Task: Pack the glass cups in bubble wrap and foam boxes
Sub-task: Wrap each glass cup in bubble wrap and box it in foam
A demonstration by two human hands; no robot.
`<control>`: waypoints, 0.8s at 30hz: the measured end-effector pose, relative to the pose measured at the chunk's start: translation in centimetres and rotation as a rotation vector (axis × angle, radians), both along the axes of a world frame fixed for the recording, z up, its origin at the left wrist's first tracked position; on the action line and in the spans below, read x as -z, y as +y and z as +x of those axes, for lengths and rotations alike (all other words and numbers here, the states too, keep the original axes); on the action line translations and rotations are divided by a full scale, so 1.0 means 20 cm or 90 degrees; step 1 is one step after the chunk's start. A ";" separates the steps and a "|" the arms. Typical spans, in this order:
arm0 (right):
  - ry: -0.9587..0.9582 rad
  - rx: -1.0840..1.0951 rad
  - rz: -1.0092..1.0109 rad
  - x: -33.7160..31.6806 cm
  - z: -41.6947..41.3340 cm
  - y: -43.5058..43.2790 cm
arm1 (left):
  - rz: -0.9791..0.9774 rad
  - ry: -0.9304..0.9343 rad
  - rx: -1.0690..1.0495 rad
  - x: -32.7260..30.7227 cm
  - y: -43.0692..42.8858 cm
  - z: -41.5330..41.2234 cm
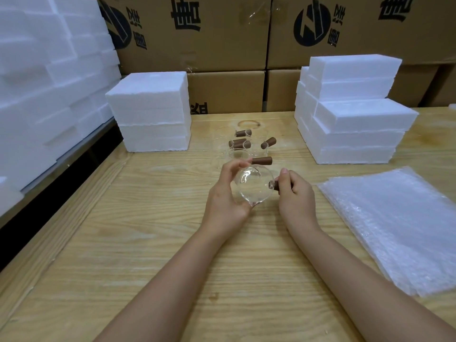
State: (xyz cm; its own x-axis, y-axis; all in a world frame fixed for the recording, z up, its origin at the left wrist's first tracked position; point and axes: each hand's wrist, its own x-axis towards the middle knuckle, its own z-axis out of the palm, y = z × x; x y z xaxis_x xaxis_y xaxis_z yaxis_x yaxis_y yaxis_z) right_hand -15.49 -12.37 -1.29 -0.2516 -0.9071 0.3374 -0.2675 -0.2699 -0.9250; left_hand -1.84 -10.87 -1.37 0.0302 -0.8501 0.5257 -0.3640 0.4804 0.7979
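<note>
A clear glass cup [251,187] with a brown wooden side handle hangs tilted above the middle of the wooden table [158,255]. My left hand [228,197] cups its round body from the left and below. My right hand [294,196] grips the brown handle, which is mostly hidden by the fingers. Behind them stand several more glass cups [238,146] with brown handles. A stack of bubble wrap sheets [397,225] lies flat at the right. White foam boxes [151,112] are stacked at the back left, and another stack of foam boxes [352,114] at the back right.
A tall pile of foam pieces [47,77] fills the left side beside the table's left edge. Brown cardboard cartons [222,40] with black print form a wall behind the table.
</note>
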 end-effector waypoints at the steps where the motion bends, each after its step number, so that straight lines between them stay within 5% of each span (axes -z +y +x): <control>1: 0.015 0.012 0.014 0.00 0.00 0.00 | 0.001 -0.014 -0.008 0.00 0.00 0.00; 8: 0.099 0.070 0.070 -0.02 -0.01 0.01 | 0.032 -0.037 -0.005 -0.02 0.02 0.00; 24: 0.042 0.087 -0.121 -0.07 0.01 0.07 | 0.129 -0.013 0.043 0.01 0.01 0.00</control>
